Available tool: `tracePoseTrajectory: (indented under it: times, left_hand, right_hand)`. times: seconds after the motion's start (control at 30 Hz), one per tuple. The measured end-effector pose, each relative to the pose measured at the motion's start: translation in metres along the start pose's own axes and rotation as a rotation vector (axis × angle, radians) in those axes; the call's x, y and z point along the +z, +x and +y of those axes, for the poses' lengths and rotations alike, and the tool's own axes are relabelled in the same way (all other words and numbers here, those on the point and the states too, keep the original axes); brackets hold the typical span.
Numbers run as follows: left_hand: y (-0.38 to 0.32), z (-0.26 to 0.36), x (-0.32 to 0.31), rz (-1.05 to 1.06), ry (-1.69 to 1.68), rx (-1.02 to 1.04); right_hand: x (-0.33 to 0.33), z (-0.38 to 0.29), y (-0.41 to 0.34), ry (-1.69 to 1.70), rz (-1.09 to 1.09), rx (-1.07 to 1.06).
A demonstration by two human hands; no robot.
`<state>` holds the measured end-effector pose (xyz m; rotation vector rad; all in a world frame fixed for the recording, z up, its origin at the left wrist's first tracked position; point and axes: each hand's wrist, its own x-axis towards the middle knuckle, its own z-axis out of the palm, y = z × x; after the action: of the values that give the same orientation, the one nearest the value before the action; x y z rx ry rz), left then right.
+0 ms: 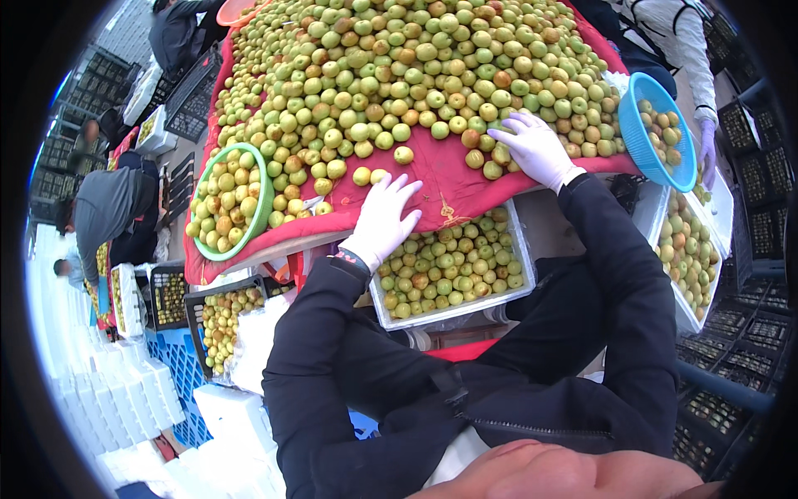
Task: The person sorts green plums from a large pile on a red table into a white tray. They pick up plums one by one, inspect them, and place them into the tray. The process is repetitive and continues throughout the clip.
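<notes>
My left hand point(385, 218), in a white glove, is over the front edge of a red quilted cloth point(436, 178), fingers apart, with nothing seen in it. Two green-brown jujubes point(369, 176) lie just beyond its fingertips. My right hand point(533, 148), gloved too, rests with spread fingers at the near edge of a large heap of jujubes point(399, 68); a few touch or lie close to its fingers, and whether it grips one is hidden. Below the cloth's edge, between my knees, stands a white foam box point(458, 309) full of jujubes.
A green basket point(265, 206) of jujubes stands at the table's left corner, a blue basket point(636, 137) at the right. Foam boxes point(689, 312) and black crates point(196, 312) flank me. A person in white sleeves point(692, 62) works at right; others are at left.
</notes>
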<state>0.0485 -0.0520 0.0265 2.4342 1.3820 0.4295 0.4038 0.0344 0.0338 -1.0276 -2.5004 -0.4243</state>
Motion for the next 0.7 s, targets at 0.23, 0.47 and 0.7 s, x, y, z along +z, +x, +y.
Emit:
tracePoseTrajectory:
  times: [0.23, 0.47, 0.7]
  left_hand:
    - [-0.032, 0.040, -0.001, -0.011, -0.179, 0.018]
    - [-0.034, 0.045, 0.011, -0.023, -0.233, 0.095]
    - [-0.039, 0.046, 0.001, 0.050, -0.313, 0.057]
  right_hand:
    - [-0.017, -0.022, 0.004, 0.262, -0.262, 0.228]
    - [0.022, -0.060, 0.028, 0.135, -0.325, 0.232]
    - [0.024, -0.067, 0.045, 0.094, -0.354, 0.348]
